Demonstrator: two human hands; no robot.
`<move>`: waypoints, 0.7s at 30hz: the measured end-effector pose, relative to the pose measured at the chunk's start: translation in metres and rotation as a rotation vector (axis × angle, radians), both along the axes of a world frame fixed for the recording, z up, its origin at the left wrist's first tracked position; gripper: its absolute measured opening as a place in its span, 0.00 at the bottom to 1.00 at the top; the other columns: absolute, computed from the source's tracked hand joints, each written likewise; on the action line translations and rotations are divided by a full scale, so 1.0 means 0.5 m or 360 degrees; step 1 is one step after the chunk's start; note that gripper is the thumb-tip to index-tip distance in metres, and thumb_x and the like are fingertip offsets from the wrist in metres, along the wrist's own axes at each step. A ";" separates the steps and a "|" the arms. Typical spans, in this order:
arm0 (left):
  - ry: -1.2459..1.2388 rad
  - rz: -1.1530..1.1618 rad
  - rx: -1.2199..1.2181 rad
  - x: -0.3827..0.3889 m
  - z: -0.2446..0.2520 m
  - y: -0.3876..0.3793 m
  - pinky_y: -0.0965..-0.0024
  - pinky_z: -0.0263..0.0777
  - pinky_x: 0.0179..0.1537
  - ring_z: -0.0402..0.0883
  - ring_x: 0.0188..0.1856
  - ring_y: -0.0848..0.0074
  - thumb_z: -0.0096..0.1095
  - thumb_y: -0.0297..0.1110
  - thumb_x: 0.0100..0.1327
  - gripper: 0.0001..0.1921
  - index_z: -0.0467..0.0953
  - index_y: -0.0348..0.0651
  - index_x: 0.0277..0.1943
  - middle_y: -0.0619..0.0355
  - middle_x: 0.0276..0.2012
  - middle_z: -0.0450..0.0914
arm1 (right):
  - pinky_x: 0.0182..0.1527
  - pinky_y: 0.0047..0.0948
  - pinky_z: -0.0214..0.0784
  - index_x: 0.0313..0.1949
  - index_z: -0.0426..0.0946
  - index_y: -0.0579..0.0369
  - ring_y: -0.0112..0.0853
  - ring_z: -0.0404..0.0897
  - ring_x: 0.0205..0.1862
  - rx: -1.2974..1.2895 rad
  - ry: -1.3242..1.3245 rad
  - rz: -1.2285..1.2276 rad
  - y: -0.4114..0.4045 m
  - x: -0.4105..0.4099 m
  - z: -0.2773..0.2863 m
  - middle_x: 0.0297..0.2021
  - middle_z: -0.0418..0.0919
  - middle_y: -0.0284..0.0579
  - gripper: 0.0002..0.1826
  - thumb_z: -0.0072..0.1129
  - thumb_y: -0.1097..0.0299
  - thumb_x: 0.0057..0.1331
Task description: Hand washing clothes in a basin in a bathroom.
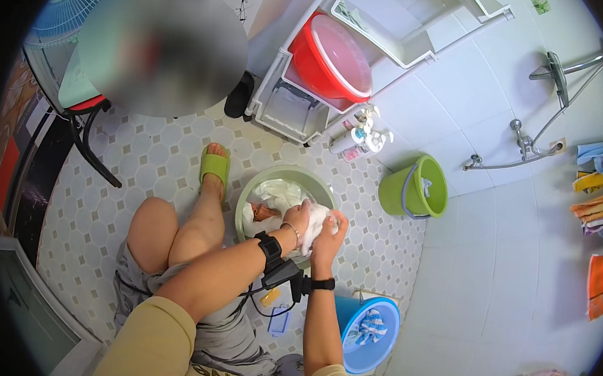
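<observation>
A pale green plastic basin (243, 215) stands on the tiled floor before me, holding water and wet white cloth (280, 193). Among the white cloth lies a brown-orange piece (265, 213). Both hands are over the basin's right part. My left hand (297, 220), with a bracelet on its wrist, is closed on a bunched white cloth (315, 225). At the right rim, my right hand (329, 237) grips the same cloth, its fingers curled round the bunch. Which arm is left or right follows from the picture's sides. Black straps with small devices sit on both forearms.
A green bucket (401, 192) stands right of the basin; a blue bucket (339, 316) with striped cloth is nearer me. Pump bottles (354, 142) stand beside a white shelf rack (290, 119) holding a red basin (310, 57). A yellow soap bar (270, 297) lies near my right forearm.
</observation>
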State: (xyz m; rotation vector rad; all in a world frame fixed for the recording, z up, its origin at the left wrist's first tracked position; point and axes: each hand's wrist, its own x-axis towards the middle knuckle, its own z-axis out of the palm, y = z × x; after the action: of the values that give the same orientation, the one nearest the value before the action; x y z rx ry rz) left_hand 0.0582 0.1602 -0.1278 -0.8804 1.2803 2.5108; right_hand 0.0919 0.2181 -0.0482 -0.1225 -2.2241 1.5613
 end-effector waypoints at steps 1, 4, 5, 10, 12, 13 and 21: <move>-0.0008 -0.0062 -0.0143 0.004 -0.002 0.001 0.67 0.71 0.37 0.78 0.35 0.70 0.46 0.46 0.66 0.20 0.73 0.34 0.42 0.52 0.33 0.78 | 0.41 0.27 0.66 0.41 0.72 0.58 0.28 0.72 0.36 -0.0154 -0.0077 0.0112 -0.003 0.006 0.015 0.37 0.74 0.43 0.10 0.47 0.66 0.67; 0.0071 -0.0104 0.0194 0.014 -0.009 0.008 0.68 0.72 0.39 0.78 0.37 0.71 0.44 0.43 0.67 0.16 0.72 0.39 0.45 0.55 0.36 0.77 | 0.39 0.22 0.64 0.38 0.72 0.58 0.23 0.70 0.36 -0.0190 -0.0039 0.0353 -0.018 0.030 0.058 0.36 0.74 0.39 0.11 0.48 0.63 0.68; 0.0162 -0.0108 0.0418 0.019 -0.013 0.013 0.68 0.72 0.39 0.78 0.38 0.71 0.44 0.42 0.67 0.15 0.72 0.40 0.46 0.55 0.37 0.77 | 0.38 0.22 0.64 0.37 0.72 0.58 0.23 0.70 0.34 -0.0142 -0.0057 0.0336 -0.029 0.035 0.066 0.34 0.74 0.38 0.11 0.50 0.62 0.67; 0.0339 -0.0248 0.1101 0.020 -0.027 0.003 0.66 0.71 0.40 0.76 0.38 0.70 0.41 0.43 0.67 0.14 0.72 0.46 0.42 0.58 0.36 0.77 | 0.27 0.25 0.59 0.23 0.72 0.60 0.22 0.65 0.23 0.0060 -0.0158 0.0248 -0.062 0.045 0.090 0.19 0.71 0.35 0.15 0.58 0.62 0.62; 0.0615 -0.0413 0.0759 0.025 -0.016 -0.007 0.68 0.70 0.37 0.76 0.33 0.70 0.42 0.49 0.67 0.18 0.74 0.44 0.41 0.57 0.33 0.77 | 0.26 0.27 0.61 0.23 0.72 0.61 0.24 0.67 0.21 0.0247 -0.0186 0.0261 -0.064 0.042 0.093 0.18 0.72 0.41 0.15 0.58 0.63 0.61; 0.0441 -0.0253 0.0943 0.028 -0.004 -0.010 0.67 0.70 0.37 0.76 0.34 0.70 0.44 0.47 0.66 0.16 0.74 0.44 0.39 0.57 0.32 0.77 | 0.27 0.28 0.63 0.24 0.73 0.61 0.26 0.69 0.21 0.0342 -0.0199 0.0276 -0.061 0.039 0.093 0.18 0.73 0.45 0.14 0.57 0.64 0.61; -0.0202 -0.0035 0.0500 0.034 0.067 -0.034 0.68 0.71 0.33 0.77 0.31 0.72 0.48 0.52 0.64 0.19 0.74 0.43 0.33 0.58 0.30 0.77 | 0.29 0.35 0.66 0.31 0.76 0.59 0.37 0.74 0.22 0.0651 -0.0156 0.0126 -0.022 0.013 0.009 0.20 0.75 0.52 0.10 0.54 0.63 0.61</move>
State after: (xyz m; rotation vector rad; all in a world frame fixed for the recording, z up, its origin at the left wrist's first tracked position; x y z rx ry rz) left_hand 0.0752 0.1435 -0.0943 -0.9247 0.8226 2.4981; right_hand 0.0982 0.2071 -0.0435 0.0099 -2.6024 1.1256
